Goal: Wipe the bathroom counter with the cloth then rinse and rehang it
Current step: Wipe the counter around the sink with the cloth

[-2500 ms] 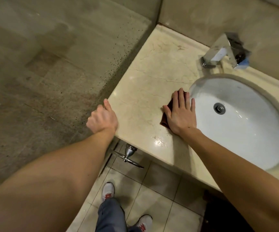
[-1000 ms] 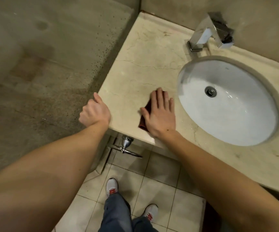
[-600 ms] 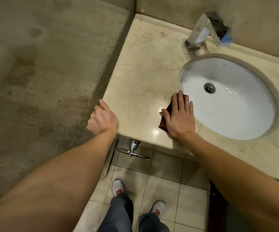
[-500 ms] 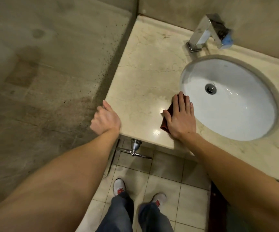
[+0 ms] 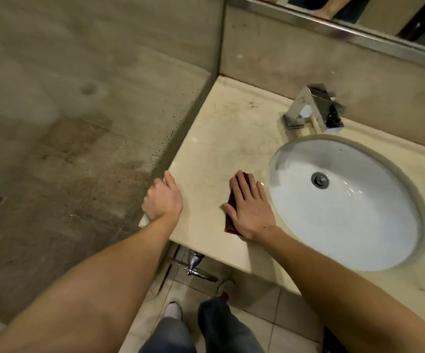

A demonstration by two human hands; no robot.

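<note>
Two hands are on the job: left hand (image 5: 162, 200) loosely curled, gripping the counter's (image 5: 221, 138) left edge, holding nothing else. Right hand (image 5: 248, 207) is spread flat, palm pressing the dark red cloth (image 5: 229, 220) onto the marble, nothing pinched. Cloth pokes out on the thumb side, long axis running front-to-back along the fingers. Unwiped marble stretches away toward the back wall; sink (image 5: 346, 225) sits just right, faucet (image 5: 311, 108) behind it. Nothing blocks the path.
</note>
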